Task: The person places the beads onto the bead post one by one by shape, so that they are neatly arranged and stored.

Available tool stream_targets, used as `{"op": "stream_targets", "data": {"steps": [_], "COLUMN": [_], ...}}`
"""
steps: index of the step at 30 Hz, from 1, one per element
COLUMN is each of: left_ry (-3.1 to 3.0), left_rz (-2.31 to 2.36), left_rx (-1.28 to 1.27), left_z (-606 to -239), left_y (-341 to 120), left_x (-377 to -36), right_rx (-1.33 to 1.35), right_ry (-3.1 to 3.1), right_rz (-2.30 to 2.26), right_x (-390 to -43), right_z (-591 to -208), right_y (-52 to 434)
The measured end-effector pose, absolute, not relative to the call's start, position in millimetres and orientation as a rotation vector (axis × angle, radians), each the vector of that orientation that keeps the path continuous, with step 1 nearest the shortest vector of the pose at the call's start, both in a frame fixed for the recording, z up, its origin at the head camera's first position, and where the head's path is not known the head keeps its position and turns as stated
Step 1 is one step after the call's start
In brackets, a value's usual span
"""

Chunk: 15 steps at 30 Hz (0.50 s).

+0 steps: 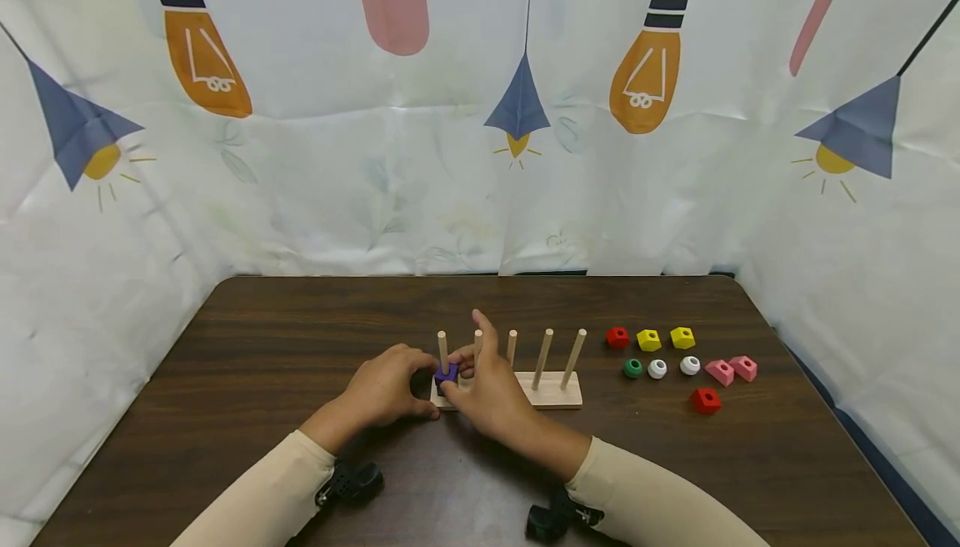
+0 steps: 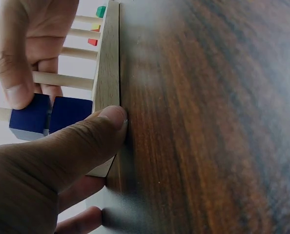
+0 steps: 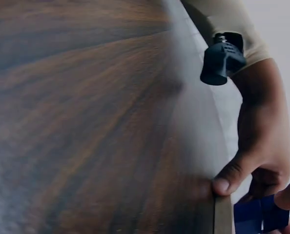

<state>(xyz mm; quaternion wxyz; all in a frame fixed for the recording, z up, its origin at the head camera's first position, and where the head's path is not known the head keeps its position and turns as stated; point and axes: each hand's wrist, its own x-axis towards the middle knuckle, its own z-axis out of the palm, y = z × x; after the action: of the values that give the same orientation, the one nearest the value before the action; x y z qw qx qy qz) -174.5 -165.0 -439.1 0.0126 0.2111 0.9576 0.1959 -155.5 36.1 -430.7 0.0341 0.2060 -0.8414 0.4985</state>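
A wooden peg board (image 1: 551, 391) with several upright pegs stands at the middle of the dark table (image 1: 262, 347). My left hand (image 1: 390, 388) grips its left end; the thumb (image 2: 106, 122) presses the base edge (image 2: 108, 63). On the leftmost peg (image 1: 442, 351) sit two dark blue blocks (image 2: 69, 112), the outer one (image 2: 30, 117) against the other. My right hand (image 1: 483, 393) pinches that blue block (image 1: 446, 374), its index finger raised. In the right wrist view the blue blocks (image 3: 259, 214) show beside my left hand (image 3: 262, 146).
Loose blocks lie right of the board: a red one (image 1: 617, 336), two yellow (image 1: 648, 339), a green bead (image 1: 633, 368), two white (image 1: 657, 368), two pink (image 1: 720, 372) and another red (image 1: 705, 400). A printed curtain (image 1: 480, 155) walls the table on three sides.
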Motion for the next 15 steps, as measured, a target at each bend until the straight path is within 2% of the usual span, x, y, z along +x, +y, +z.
{"op": "stream_targets", "data": {"steps": [15], "left_ry": [2.993], "left_rz": [0.586], "left_rx": [0.641], "left_z": [-440], "left_y": [-165], "left_x": [-174], "right_rx": [0.798], "right_ry": [-2.799], "right_rz": [1.313], "right_x": [-139], "right_z": [-437], "right_y": [58]}}
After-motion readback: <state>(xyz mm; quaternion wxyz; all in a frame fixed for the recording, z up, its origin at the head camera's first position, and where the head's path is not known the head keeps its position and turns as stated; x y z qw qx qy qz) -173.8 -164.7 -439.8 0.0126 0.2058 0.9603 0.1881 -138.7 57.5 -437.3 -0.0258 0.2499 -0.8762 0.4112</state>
